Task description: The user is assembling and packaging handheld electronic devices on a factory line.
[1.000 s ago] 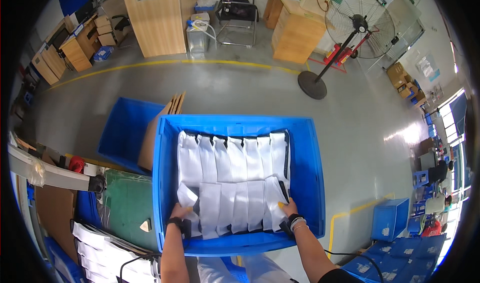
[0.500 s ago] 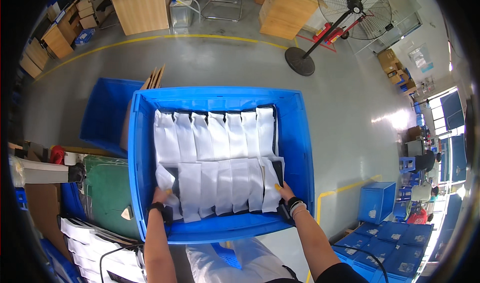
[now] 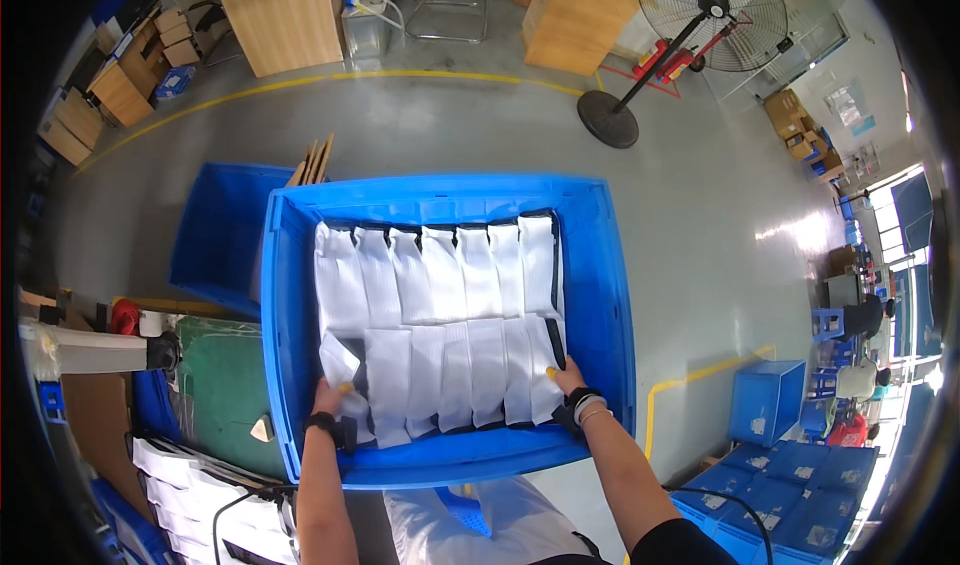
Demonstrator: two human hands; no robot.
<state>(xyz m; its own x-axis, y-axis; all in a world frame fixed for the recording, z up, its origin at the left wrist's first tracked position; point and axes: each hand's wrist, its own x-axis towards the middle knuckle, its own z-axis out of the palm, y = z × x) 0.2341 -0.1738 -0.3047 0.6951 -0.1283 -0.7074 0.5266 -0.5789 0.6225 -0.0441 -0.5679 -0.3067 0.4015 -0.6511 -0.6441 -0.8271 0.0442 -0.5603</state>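
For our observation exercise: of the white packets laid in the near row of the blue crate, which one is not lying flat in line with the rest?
The leftmost packet of the near row, by the left hand. Its top corner is lifted and tilted, showing dark lining underneath; the others lie flat and side by side.

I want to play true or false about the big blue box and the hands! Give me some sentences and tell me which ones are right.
1. The white packets lie in two rows inside the blue crate. True.
2. The left hand is outside the crate, on the floor. False: it is inside the crate, at the near left end of the packets.
3. The right hand is at the near right end of the packets. True.
4. The crate is red. False: it is blue.
5. A standing fan is on the floor beyond the crate. True.
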